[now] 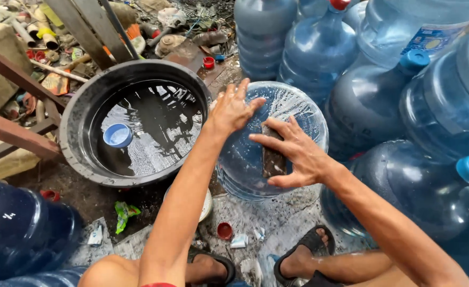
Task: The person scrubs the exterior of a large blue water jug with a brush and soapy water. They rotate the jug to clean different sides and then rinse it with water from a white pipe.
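Far left: dark blue jug (22, 228) lying on the ground, with rust-red bars (11, 133) and mixed litter above it. Next right: black tub (78, 114) holding dark water, a small blue cup (117, 135) floating in it near its left side. Ground in front of the tub is wet, with a green wrapper (123, 213), a red cap (224, 230) and torn white sachets (239, 242). Centre: the jug being washed (298, 109) lies tilted just beside the tub, base toward the camera, surface streaked with white suds. Left hand (233, 109) rests flat on its upper left edge, fingers spread, steadying, gripping nothing. Right hand (298, 154) presses a dark scrub pad (273, 154) against the base, fingers splayed over the pad. Judged step: scrubbing the outside of the base, lather already spread. Judged next move: the pad needs firm, even pressure across the unscrubbed arc while the left hand stops the round wall from rolling; the soapy surface looks slippery, so a slip is the risk. Below: both feet in black sandals (309, 250). Right: a stack of capped blue jugs (436, 117), close to the working one.
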